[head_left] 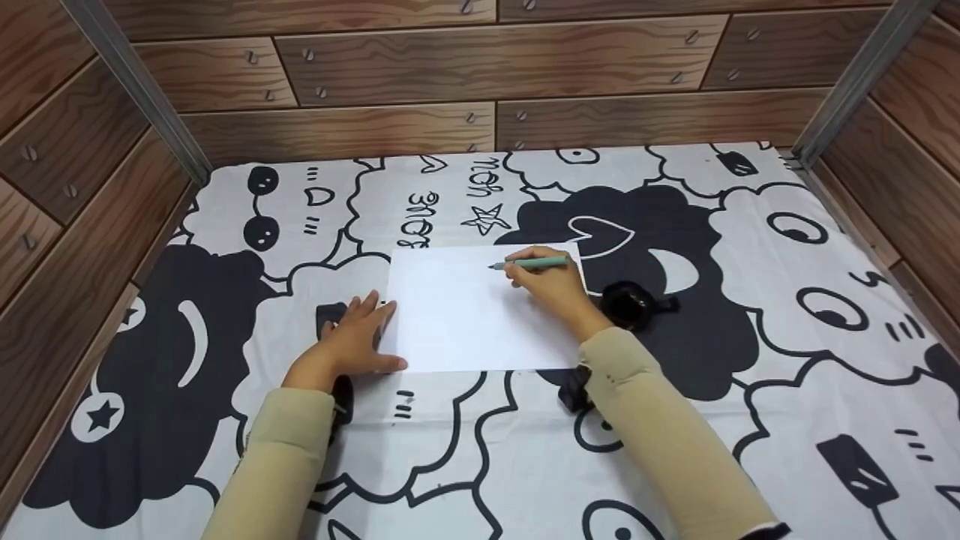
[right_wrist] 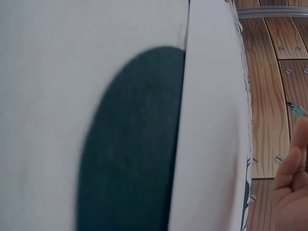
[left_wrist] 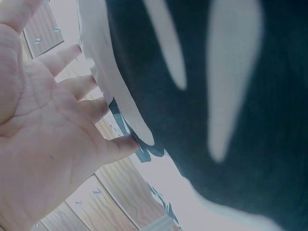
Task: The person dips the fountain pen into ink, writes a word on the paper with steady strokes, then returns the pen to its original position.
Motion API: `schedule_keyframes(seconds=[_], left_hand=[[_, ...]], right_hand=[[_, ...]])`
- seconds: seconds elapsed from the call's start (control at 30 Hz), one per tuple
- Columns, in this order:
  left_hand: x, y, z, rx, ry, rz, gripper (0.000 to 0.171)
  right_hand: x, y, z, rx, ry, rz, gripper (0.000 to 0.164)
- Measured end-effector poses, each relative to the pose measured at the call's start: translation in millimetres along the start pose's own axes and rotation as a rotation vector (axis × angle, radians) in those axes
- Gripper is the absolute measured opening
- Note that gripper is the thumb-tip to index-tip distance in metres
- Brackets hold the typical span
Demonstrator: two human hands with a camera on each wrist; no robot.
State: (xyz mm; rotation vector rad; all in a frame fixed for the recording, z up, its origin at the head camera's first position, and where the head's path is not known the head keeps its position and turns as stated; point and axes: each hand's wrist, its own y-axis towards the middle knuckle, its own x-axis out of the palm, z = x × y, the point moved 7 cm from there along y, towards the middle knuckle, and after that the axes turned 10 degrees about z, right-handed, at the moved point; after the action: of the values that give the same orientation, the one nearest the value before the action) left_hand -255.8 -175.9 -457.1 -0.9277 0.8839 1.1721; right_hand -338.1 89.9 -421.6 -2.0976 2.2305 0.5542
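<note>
The sheet of paper (head_left: 465,322) lies on the patterned cloth (head_left: 442,431), its right part partly covered by the right hand (head_left: 555,289); in the right wrist view that hand is cut off by the frame, and the pen (head_left: 546,262) shows little beyond its tip, which appears clear of the sheet. Fingers hide the pen's middle in the head view. The right hand pinches the pen, its point over the sheet's upper right part. The left hand (head_left: 352,337) is open, fingers spread, at the sheet's left edge, thumb by the near left corner; how firmly it presses is hard to tell. Both forearms reach forward from the sheet's near side, the right one angling inward.
</note>
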Motion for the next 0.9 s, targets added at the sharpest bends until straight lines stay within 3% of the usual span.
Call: schedule_keyframes(seconds=[0.3, 0.9], left_hand=[[-1.3, -0.2, -1.5, -0.002, 0.001, 0.016, 0.095], [-2.6, -1.8, 1.2, 0.006, -0.017, 0.016, 0.093]], right_hand=[[13, -3, 8, 0.074, -0.058, -0.045, 0.013], [28, -7, 12, 0.061, -0.153, -0.167, 0.010]])
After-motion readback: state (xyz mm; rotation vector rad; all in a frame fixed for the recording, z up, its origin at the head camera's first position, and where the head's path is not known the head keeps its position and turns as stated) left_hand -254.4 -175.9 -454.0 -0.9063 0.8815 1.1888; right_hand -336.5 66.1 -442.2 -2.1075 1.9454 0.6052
